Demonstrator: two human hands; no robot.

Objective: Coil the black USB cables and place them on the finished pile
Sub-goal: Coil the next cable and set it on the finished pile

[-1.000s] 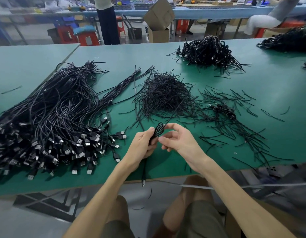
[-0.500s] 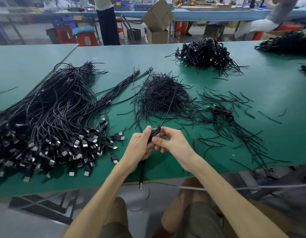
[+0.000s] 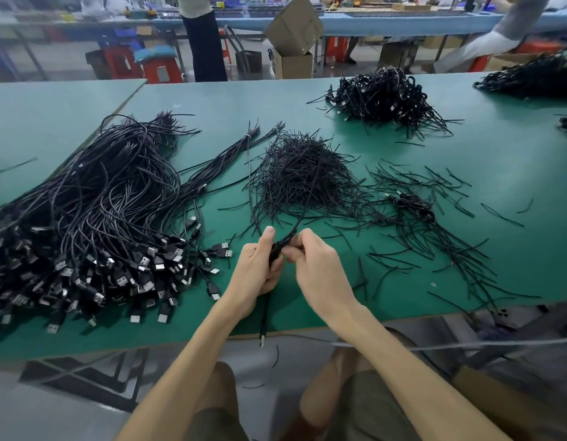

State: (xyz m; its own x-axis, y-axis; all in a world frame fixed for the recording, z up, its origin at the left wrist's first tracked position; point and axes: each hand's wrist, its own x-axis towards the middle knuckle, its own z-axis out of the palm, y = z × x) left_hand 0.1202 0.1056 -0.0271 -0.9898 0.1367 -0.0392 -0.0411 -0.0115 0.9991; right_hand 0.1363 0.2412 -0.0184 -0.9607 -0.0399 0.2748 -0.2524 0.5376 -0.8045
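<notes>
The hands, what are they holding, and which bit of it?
One black USB cable. The left hand grips its coiled part, a plug end dangling below; the right hand pinches the same coil from the other side.

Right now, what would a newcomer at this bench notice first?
Probably the big sprawl of uncoiled black USB cables covering the left of the green table, plugs toward the near edge. Then the left hand and right hand at near centre, both pinching one small bundled cable. Beyond them lie a heap of short black ties and, farther back, a pile of coiled cables.
</notes>
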